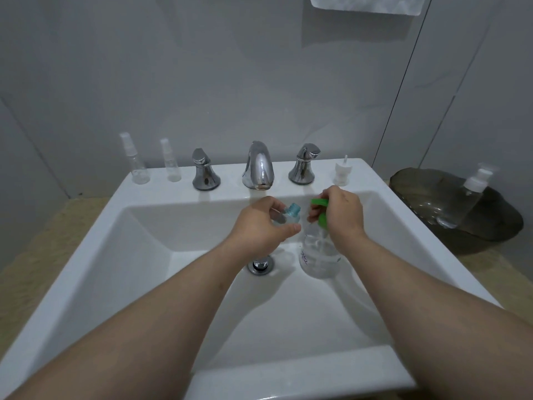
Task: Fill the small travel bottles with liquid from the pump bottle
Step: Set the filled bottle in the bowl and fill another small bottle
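Left hand (259, 226) holds a small travel bottle (290, 216) over the sink (144, 194) basin, its fingers curled round the clear body, teal neck uppermost. The pump bottle (318, 255) stands in the basin, just right of the drain (260, 265). Right hand (340, 215) grips its green pump head (319, 202), fingers curled over it. A taller spray bottle (138, 163) and a shorter spray bottle (172, 163) stand on the rear ledge, left of the tap (258, 166).

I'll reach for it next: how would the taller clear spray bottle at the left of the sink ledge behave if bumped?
The tall clear plastic spray bottle looks empty, so probably light. Slim and tall on a small base, it would likely tip if bumped. It stands near the corner of the white sink, so it might fall off.
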